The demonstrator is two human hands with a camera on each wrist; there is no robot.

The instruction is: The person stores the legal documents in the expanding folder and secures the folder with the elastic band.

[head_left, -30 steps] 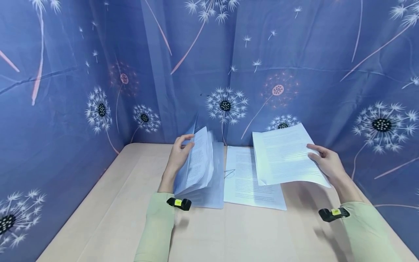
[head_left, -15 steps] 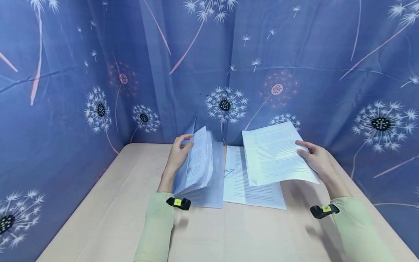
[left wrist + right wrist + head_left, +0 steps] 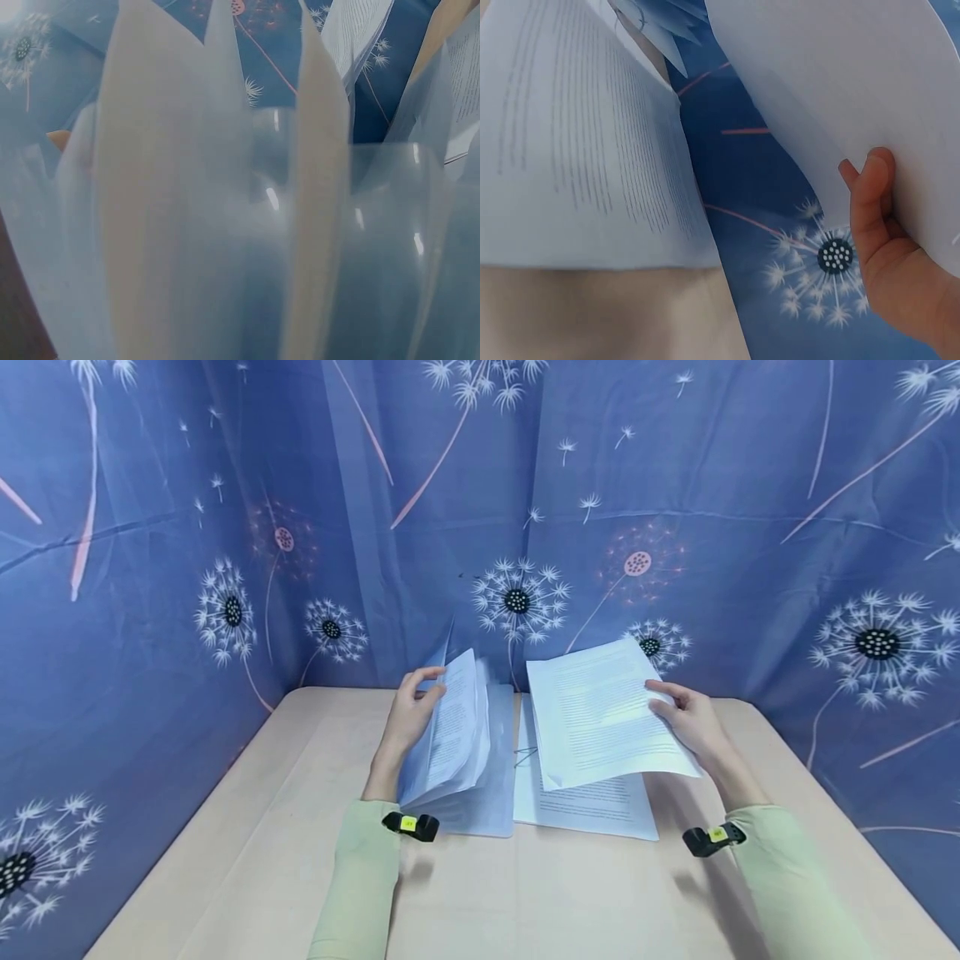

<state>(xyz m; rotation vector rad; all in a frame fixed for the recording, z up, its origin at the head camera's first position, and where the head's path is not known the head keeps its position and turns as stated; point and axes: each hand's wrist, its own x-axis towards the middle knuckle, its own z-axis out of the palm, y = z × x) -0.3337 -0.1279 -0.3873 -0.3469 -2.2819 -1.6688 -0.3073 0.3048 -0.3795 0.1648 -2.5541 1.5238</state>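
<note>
My left hand (image 3: 411, 710) pinches the raised pages (image 3: 453, 722) of a translucent blue folder (image 3: 497, 785), which stands partly fanned at the middle of the table. In the left wrist view, clear plastic sleeves (image 3: 390, 225) fill most of the frame; that hand's fingertips are mostly hidden. My right hand (image 3: 693, 722) holds printed paper (image 3: 600, 714) by its right edge, thumb on the near face. This paper hangs tilted above a printed stack (image 3: 600, 810), covering much of it. From the right wrist, the paper's blank underside (image 3: 817, 97) shows beside the hand.
A thin dark wire-like loop (image 3: 527, 756) lies at the stack's left edge, against the folder. Behind the pale table (image 3: 300, 860) hangs a blue dandelion-print curtain (image 3: 450, 527), which also closes off the left and right sides.
My right hand has carried the printed paper leftward, so it covers more of the stack and comes closer to the folder. The left hand has stayed in place.
</note>
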